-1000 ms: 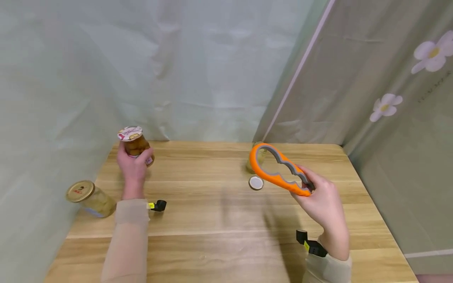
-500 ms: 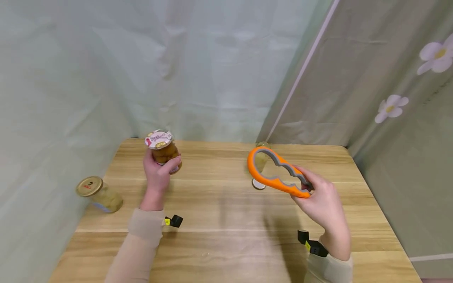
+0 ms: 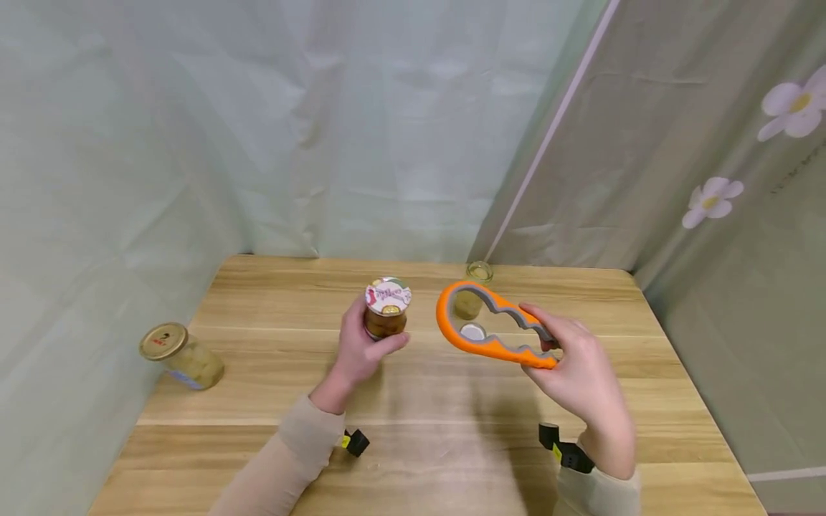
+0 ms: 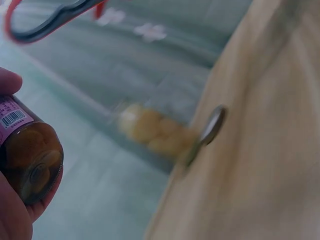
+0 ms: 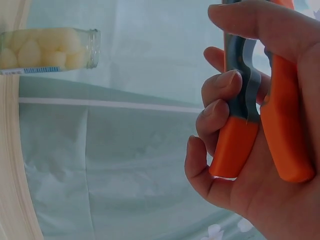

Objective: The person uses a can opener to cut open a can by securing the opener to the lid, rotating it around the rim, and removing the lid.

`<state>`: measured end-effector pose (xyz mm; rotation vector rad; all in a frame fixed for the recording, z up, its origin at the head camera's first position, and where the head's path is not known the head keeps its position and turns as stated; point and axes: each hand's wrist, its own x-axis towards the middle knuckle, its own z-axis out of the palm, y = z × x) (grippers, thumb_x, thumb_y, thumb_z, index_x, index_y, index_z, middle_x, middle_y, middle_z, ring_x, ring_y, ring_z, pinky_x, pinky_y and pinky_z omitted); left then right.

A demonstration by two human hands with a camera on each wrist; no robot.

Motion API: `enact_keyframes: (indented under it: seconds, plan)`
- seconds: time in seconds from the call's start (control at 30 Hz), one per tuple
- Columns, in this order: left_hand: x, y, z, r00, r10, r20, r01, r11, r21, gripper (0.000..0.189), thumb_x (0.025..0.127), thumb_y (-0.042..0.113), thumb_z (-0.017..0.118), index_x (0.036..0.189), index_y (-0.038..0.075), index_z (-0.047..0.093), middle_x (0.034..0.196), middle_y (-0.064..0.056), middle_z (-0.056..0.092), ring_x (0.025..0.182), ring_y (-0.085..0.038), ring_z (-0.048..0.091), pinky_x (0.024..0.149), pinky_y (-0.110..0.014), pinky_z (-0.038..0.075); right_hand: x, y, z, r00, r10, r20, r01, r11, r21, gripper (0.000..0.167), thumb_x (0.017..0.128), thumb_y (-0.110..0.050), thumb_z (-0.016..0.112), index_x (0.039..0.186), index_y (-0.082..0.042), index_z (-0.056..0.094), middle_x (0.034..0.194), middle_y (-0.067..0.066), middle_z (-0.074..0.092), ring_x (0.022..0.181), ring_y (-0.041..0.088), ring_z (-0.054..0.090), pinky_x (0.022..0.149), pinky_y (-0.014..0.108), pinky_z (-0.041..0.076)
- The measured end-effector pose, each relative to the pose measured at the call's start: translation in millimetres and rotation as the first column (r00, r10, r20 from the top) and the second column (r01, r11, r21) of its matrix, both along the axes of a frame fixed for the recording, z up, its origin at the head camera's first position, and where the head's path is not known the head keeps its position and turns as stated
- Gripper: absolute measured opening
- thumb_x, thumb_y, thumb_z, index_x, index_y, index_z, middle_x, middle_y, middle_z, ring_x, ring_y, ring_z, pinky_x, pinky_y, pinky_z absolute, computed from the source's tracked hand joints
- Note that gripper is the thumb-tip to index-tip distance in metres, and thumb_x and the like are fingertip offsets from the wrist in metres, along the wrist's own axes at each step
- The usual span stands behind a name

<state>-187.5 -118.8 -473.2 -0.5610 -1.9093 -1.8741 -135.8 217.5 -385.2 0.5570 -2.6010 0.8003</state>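
My left hand (image 3: 358,350) grips a jar of brown fruit (image 3: 386,315) with a white printed lid, held upright above the middle of the table. The left wrist view shows the base of this jar (image 4: 35,160) and a pink label with a barcode. In my right hand (image 3: 581,365) are the handles of an orange and grey jar opener (image 3: 474,350), its wide loop pointing left. Fingers (image 5: 220,85) curl round one handle in the right wrist view. A gap separates the opener from the held jar.
An open glass jar of pale fruit (image 3: 467,307) stands at the back, with a loose lid (image 3: 473,332) in front. Another jar with a gold lid (image 3: 187,358) is on the left of the wooden table (image 3: 290,301). Curtains (image 3: 387,143) hang behind.
My left hand has carried the brown fruit jar rightward and nearer, from the table's left side to the middle. The right hand with the jar opener has shifted slightly left and down.
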Motion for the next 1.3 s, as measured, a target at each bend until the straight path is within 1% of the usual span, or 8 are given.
enact_keyframes:
  seconds: [0.13,0.3,0.4,0.53,0.7,0.8,1.03,1.3]
  plan:
    - [9.1,18.3,-8.2,0.998,-0.061,-0.007,0.061,0.995,-0.084,0.066,0.072,0.001,0.089,0.133,0.003,0.064,0.119,-0.012,0.07,0.106,-0.023,0.065,0.097,-0.033,0.051,-0.1,-6,-2.0,0.999,0.041,-0.008,-0.041,0.999,0.001,0.081,0.073,0.002,0.088,0.147,-0.025,0.067,0.089,-0.009,0.061,0.086,0.013,0.055,0.077,0.031,0.051]
    - [18.0,36.4,-17.3,0.987,-0.145,-0.067,0.135,0.981,-0.141,0.067,0.071,-0.001,0.09,0.132,0.001,0.063,0.121,-0.014,0.069,0.109,-0.029,0.064,0.099,-0.038,0.052,-0.3,-16,-1.8,0.995,0.098,-0.023,-0.097,0.995,0.014,0.081,0.072,0.0,0.087,0.147,-0.023,0.067,0.085,-0.009,0.059,0.083,0.013,0.054,0.076,0.033,0.049]
    - [23.7,44.6,-21.0,0.982,-0.167,-0.086,0.15,0.973,-0.176,0.067,0.073,0.004,0.09,0.134,0.004,0.062,0.123,-0.012,0.069,0.111,-0.028,0.064,0.099,-0.04,0.052,-0.6,-20,-1.1,0.992,0.121,-0.03,-0.12,0.992,0.025,0.079,0.073,-0.002,0.086,0.146,-0.023,0.067,0.083,-0.01,0.057,0.081,0.012,0.053,0.075,0.033,0.048]
    - [31.2,53.1,-23.5,0.975,-0.214,-0.053,0.203,0.965,-0.163,0.065,0.075,0.009,0.089,0.133,0.008,0.061,0.123,-0.009,0.07,0.112,-0.024,0.067,0.103,-0.04,0.052,0.0,-24,-0.7,0.989,0.144,-0.029,-0.143,0.989,0.037,0.076,0.075,-0.005,0.086,0.147,-0.022,0.066,0.084,-0.013,0.057,0.08,0.012,0.051,0.075,0.033,0.045]
    - [37.1,59.9,-24.4,0.953,-0.301,-0.025,0.297,0.95,-0.096,0.063,0.077,0.006,0.09,0.133,0.005,0.061,0.124,-0.012,0.069,0.113,-0.026,0.068,0.107,-0.04,0.05,3.3,-27,-1.3,0.989,0.146,-0.016,-0.145,0.988,0.055,0.079,0.075,-0.007,0.088,0.149,-0.024,0.065,0.094,-0.012,0.064,0.085,0.011,0.054,0.08,0.039,0.045]
    - [39.9,61.8,-24.0,0.953,-0.299,-0.04,0.293,0.948,-0.121,0.064,0.078,0.007,0.091,0.134,0.006,0.06,0.125,-0.011,0.066,0.112,-0.024,0.066,0.105,-0.037,0.051,5.7,-28,-1.4,0.99,0.139,-0.018,-0.137,0.987,0.078,0.084,0.073,-0.009,0.091,0.15,-0.026,0.063,0.096,-0.012,0.066,0.086,0.011,0.055,0.081,0.041,0.044]
    - [39.7,64.8,-26.7,0.955,-0.282,-0.087,0.262,0.946,-0.193,0.071,0.074,0.005,0.092,0.137,0.008,0.059,0.125,-0.009,0.066,0.112,-0.023,0.064,0.103,-0.036,0.052,9.2,-33,-1.3,0.986,0.165,-0.023,-0.16,0.976,0.145,0.097,0.065,-0.01,0.092,0.155,-0.027,0.059,0.082,-0.013,0.057,0.082,0.012,0.053,0.078,0.041,0.042]
    - [38.9,66.3,-23.4,0.943,-0.318,-0.1,0.295,0.935,-0.197,0.067,0.075,0.006,0.091,0.134,0.006,0.058,0.122,-0.009,0.067,0.111,-0.022,0.065,0.103,-0.036,0.052,11.9,-37,-2.9,0.988,0.155,0.001,-0.153,0.973,0.173,0.099,0.064,-0.012,0.091,0.156,-0.027,0.057,0.086,-0.012,0.055,0.083,0.01,0.051,0.079,0.041,0.041]
